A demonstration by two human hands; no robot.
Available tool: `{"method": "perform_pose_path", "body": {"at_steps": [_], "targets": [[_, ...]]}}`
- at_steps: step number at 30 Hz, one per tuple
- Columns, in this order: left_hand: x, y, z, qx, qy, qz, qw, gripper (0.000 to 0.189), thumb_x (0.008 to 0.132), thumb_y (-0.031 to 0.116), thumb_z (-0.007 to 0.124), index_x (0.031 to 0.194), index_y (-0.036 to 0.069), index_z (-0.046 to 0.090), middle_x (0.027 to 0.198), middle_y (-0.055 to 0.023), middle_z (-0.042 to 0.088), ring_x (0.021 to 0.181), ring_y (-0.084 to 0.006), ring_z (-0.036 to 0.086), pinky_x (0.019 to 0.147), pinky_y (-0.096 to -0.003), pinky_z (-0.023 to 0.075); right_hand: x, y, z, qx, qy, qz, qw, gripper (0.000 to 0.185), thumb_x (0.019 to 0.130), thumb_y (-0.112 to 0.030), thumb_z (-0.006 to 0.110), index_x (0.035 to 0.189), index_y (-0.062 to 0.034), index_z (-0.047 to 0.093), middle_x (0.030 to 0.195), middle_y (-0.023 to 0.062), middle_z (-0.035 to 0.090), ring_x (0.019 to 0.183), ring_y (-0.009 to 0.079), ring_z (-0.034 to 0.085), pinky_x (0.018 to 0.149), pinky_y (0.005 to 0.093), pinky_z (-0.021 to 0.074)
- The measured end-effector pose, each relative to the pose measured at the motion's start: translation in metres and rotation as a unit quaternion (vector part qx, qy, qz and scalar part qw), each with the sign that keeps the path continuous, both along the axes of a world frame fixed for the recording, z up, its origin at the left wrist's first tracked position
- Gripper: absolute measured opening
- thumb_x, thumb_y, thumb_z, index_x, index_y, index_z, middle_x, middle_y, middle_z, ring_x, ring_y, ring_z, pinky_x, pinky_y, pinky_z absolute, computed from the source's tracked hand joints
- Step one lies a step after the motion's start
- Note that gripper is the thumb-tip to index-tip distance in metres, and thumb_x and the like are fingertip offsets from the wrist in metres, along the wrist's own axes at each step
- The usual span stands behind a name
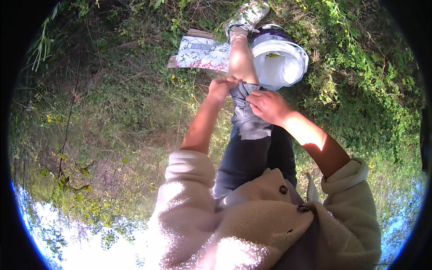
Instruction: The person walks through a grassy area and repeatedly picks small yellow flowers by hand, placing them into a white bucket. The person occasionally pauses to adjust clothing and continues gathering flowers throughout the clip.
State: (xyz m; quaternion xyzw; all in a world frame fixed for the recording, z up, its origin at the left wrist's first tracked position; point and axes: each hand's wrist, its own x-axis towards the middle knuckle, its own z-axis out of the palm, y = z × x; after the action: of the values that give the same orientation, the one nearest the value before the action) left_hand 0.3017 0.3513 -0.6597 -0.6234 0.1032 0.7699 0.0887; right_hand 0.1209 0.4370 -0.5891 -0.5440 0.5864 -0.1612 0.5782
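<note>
A dark grey trouser leg (248, 111) is bunched up around the knee, and the shin (241, 55) below it is bare. At the left side of the rolled hem, my left hand (221, 87) pinches the cloth between thumb and fingers. My right hand (268, 104) grips the bunched fabric on the other side, a little lower in the picture; its fingertips are partly hidden in the folds. A white laced shoe (249, 15) with a dark sock top is on the foot of this leg, at the top of the view.
Right of the shin a white plastic bucket (287, 47) lies tilted, its mouth facing me, with a clear liner and a bit of yellow inside. A flattened printed carton (199, 50) lies left of the shin. Leafy plants (357, 50) and grass (135, 108) surround me.
</note>
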Motion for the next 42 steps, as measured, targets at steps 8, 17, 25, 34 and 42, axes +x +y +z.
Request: {"method": "perform_pose_path", "body": {"at_steps": [8,17,25,34,42], "targets": [[0.031,-0.017,0.017,-0.151,0.06,-0.222,0.961,0.022,0.088,0.011,0.055,0.109,0.004,0.057,0.104,-0.0063,0.062,0.093,-0.0134,0.058,0.083,-0.0268,0.0448,0.004,0.009,0.017,-0.037,0.041,0.013,0.998,0.02,0.074,-0.014,0.058,0.092,-0.0071,0.055,0.09,0.0066,0.053,0.082,0.0239,0.058,0.069,0.0349,0.049],[-0.005,0.022,0.025,-0.418,0.23,-0.389,0.788,0.04,0.092,0.021,0.039,0.13,0.006,0.042,0.135,-0.0161,0.038,0.13,-0.0366,0.024,0.107,-0.0416,0.0195,0.01,0.014,0.016,-0.064,0.07,-0.047,0.994,0.019,0.072,-0.012,0.057,0.09,-0.0065,0.054,0.09,0.0066,0.052,0.079,0.0237,0.058,0.07,0.034,0.0477],[0.035,0.018,-0.03,-0.044,-0.108,-0.612,0.782,0.058,0.091,0.048,0.021,0.124,0.008,0.048,0.123,-0.021,0.048,0.118,-0.0348,0.044,0.099,-0.039,0.0333,0.016,0.013,0.011,-0.077,0.101,-0.032,0.991,0.015,0.074,-0.013,0.056,0.088,-0.0074,0.053,0.091,0.0055,0.051,0.08,0.0217,0.056,0.071,0.0322,0.0469],[0.038,0.016,-0.033,-0.14,-0.009,-0.581,0.802,0.044,0.091,0.033,0.04,0.131,0.014,0.042,0.131,-0.0166,0.043,0.123,-0.0302,0.04,0.101,-0.0349,0.0309,0.021,0.015,0.007,-0.054,0.102,-0.034,0.993,0.018,0.077,-0.014,0.055,0.094,-0.0072,0.055,0.096,0.0058,0.054,0.089,0.0212,0.056,0.079,0.0312,0.0458],[0.015,-0.003,0.026,-0.286,0.089,-0.315,0.9,0.022,0.073,0.006,0.067,0.094,0.002,0.063,0.096,-0.0113,0.061,0.088,-0.0251,0.061,0.079,-0.0306,0.0479,0.01,0.007,-0.007,0.061,-0.078,-0.168,0.981,0.02,0.078,-0.007,0.056,0.097,-0.0036,0.051,0.096,0.0159,0.056,0.088,0.034,0.056,0.076,0.0387,0.0464]]}}
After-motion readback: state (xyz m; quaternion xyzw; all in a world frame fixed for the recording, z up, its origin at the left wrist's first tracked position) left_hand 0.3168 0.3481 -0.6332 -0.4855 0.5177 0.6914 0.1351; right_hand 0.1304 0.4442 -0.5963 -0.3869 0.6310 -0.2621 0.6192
